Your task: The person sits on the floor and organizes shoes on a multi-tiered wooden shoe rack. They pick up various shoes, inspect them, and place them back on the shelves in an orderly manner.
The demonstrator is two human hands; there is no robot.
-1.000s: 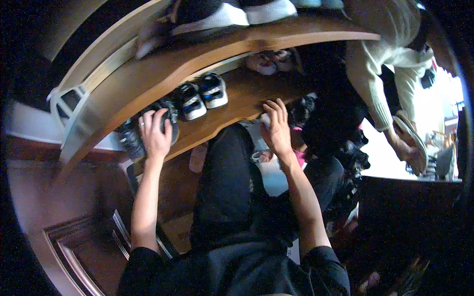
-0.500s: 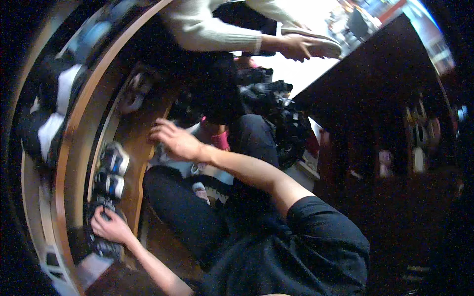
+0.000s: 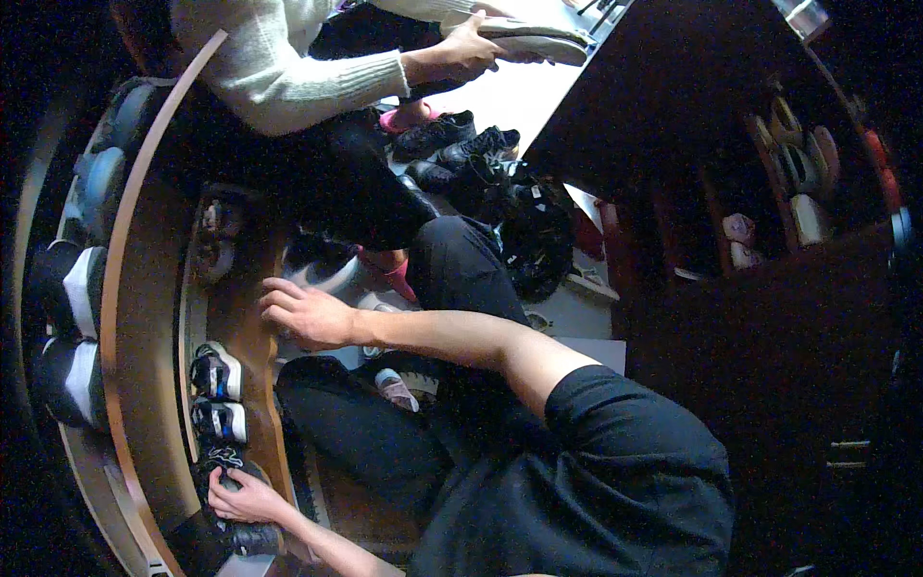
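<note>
On the low wooden shelf at left, my left hand point(image 3: 245, 498) has its fingers curled onto the edge of a black laced shoe point(image 3: 224, 456). Another black shoe point(image 3: 254, 539) lies just below that hand, partly hidden. Farther along the same shelf stand two black-and-white shoes with blue marks, the nearer shoe point(image 3: 219, 421) and the farther shoe point(image 3: 215, 372). My right hand point(image 3: 310, 314) hangs over the shelf's front edge above my bent leg. Its fingers are apart and bent a little, and nothing is in them.
Another person's hands point(image 3: 466, 48) hold a pale shoe point(image 3: 538, 44) at the top. Several black shoes point(image 3: 476, 149) and a black bag-like bundle point(image 3: 536, 236) lie past my knee. An upper shelf board point(image 3: 117, 288) curves along the left. A dark cabinet point(image 3: 692, 125) with shoes stands at right.
My view has turned, so the shelf shoes sit lower and the other person farther left. My left hand stays at the black shoe; my right hand stays over the shelf edge.
</note>
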